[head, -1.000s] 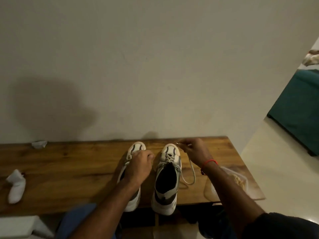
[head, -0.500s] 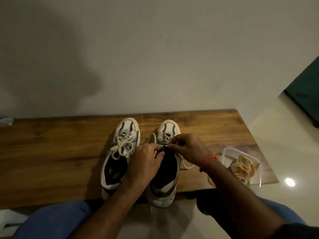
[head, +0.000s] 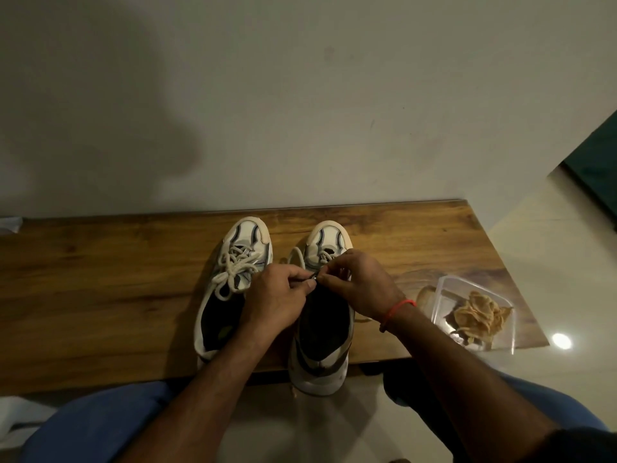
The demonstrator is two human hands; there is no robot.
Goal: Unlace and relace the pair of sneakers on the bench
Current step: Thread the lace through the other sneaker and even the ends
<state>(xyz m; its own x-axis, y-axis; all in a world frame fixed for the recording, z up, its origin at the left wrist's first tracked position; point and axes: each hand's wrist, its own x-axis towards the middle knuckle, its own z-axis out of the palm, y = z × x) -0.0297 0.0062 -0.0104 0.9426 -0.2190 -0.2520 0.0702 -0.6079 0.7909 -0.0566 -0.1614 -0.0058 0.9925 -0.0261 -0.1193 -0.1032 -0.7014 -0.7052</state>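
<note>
Fingers point(head: 312, 285) of both hands curled and pinching the lace point(head: 295, 259) of the right-hand sneaker point(head: 329, 240) — left hand point(head: 277, 295) and right hand point(head: 357, 285) meeting tip to tip just above the dark opening of the shoe, over its tongue. Pale loop of that lace arching out on the sneaker's left side, between the two shoes. Left-hand sneaker point(head: 245, 235) just beside it, laced and tied in a loose bow, toe toward the wall. Both sneakers upright on the wooden counter point(head: 100, 279), heels at the near edge, the right-hand heel jutting past it. Red thread band point(head: 399, 309) around the right wrist. Clear plastic container point(head: 444, 289) with pale crisp-like pieces inside, near the counter's right end, well apart from the shoes. Blue-clad knees at the bottom of the view — glossy floor point(head: 534, 235) to the right, plain wall behind.
</note>
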